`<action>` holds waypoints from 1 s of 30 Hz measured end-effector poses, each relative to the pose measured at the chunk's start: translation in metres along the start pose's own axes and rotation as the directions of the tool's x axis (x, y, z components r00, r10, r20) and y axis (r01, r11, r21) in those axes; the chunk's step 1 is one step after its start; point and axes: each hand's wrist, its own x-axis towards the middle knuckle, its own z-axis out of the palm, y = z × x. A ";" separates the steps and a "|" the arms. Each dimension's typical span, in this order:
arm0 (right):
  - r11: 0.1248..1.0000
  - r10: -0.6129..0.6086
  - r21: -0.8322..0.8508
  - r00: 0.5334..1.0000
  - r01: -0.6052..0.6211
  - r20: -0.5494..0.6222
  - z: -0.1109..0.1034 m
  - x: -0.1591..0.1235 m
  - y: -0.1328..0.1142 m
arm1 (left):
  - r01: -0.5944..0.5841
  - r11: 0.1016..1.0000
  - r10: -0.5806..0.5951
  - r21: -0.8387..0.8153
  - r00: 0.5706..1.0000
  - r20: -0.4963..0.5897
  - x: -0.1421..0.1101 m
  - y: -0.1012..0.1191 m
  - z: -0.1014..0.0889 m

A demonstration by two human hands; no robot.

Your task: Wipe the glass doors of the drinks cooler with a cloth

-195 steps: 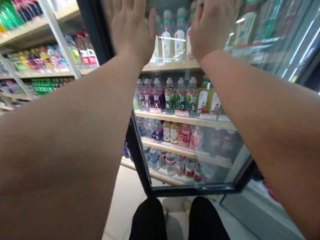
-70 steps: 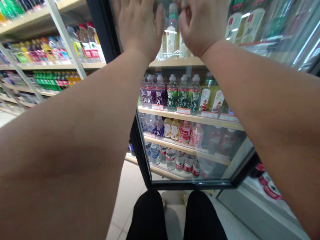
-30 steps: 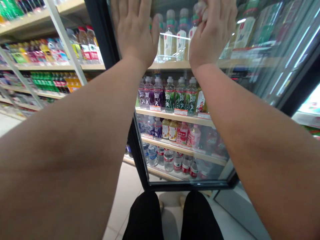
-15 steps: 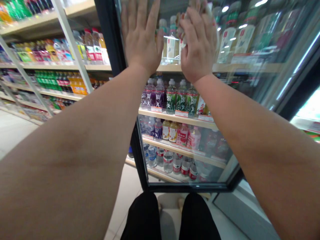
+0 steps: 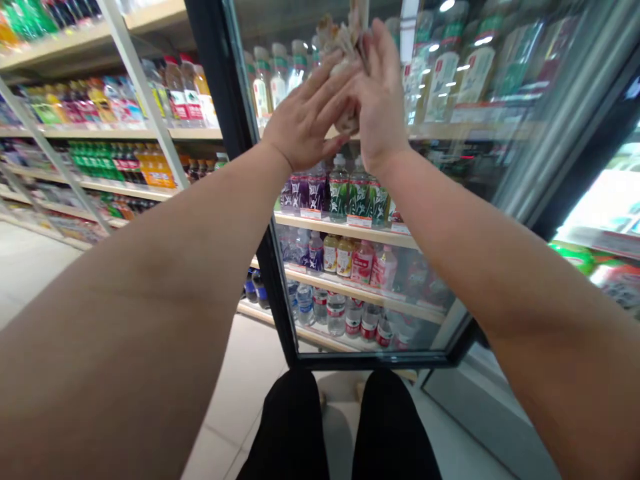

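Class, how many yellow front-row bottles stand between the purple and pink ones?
2: one yellow bottle beside a purple bottle, another beside a pink bottle; more may be hidden.

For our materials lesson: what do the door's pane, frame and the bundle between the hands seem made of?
Pane: likely glossy glass, clear with reflections.
Frame: smooth, black, slightly shiny; metal or plastic.
Bundle: probably matte cloth, by its crumpled folds.

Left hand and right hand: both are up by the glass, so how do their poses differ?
The left hand slants, its fingers reaching up and across toward the right, while the right hand stands nearly upright. The left hand shows its broad back; the right hand is turned more side-on. Both are bare and meet at the same crumpled cloth, in front of the glass door.
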 end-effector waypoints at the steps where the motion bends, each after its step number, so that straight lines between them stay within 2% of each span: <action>1: 0.996 0.067 0.065 0.998 -0.066 -0.007 -0.008 -0.004 0.007 | 0.046 0.999 -0.046 -0.006 0.999 -0.019 -0.001 0.001 -0.001; 2: 0.980 0.150 0.133 0.988 -0.146 -0.025 -0.017 -0.009 0.017 | 0.084 0.996 -0.084 -0.008 0.996 -0.038 -0.001 0.003 -0.003; 3: 0.972 0.174 0.170 0.983 -0.162 -0.060 -0.026 -0.016 0.029 | 0.108 0.994 -0.109 -0.009 0.993 -0.054 -0.002 0.005 -0.005; 5: 0.991 0.092 0.111 0.988 -0.079 -0.120 -0.038 -0.033 0.058 | 0.130 0.992 -0.129 -0.003 0.988 -0.081 -0.003 0.010 -0.008; 6: 0.994 0.088 0.072 0.991 -0.081 -0.101 -0.040 -0.042 0.073 | 0.132 0.991 -0.131 0.006 0.988 -0.084 -0.003 0.012 -0.009; 8: 0.986 0.151 0.073 0.989 -0.150 -0.006 -0.036 -0.059 0.099 | 0.149 0.988 -0.145 0.036 0.985 -0.096 -0.003 0.016 -0.011; 11: 0.980 0.154 0.132 0.988 -0.152 -0.005 -0.021 -0.075 0.121 | 0.191 0.976 -0.182 0.103 0.979 -0.089 0.001 0.022 -0.015; 14: 0.982 0.137 0.138 0.990 -0.131 -0.036 -0.014 -0.080 0.122 | 0.242 0.957 -0.236 0.157 0.970 -0.059 0.006 0.029 -0.025; 18: 0.993 0.111 0.060 0.990 -0.106 -0.088 -0.018 -0.080 0.114 | 0.274 0.943 -0.265 0.191 0.962 -0.071 0.005 0.042 -0.031; 22: 0.993 0.118 0.023 0.985 -0.116 -0.126 -0.018 -0.084 0.114 | 0.402 0.903 -0.389 0.152 0.915 -0.106 -0.013 0.058 -0.014; 24: 0.993 0.119 0.017 0.985 -0.118 -0.124 -0.016 -0.086 0.114 | 0.372 0.925 -0.368 0.080 0.928 -0.056 -0.022 0.060 -0.003; 27: 0.991 0.131 0.010 0.985 -0.131 -0.116 -0.017 -0.087 0.114 | 0.253 0.966 -0.253 0.056 0.967 -0.012 -0.027 0.046 0.006; 28: 0.992 0.129 0.009 0.985 -0.129 -0.114 -0.017 -0.087 0.113 | 0.244 0.966 -0.241 0.080 0.970 -0.043 -0.025 0.037 0.006; 30: 0.992 0.129 0.001 0.985 -0.130 -0.116 -0.018 -0.087 0.112 | 0.302 0.943 -0.271 0.140 0.941 -0.202 -0.019 0.019 0.008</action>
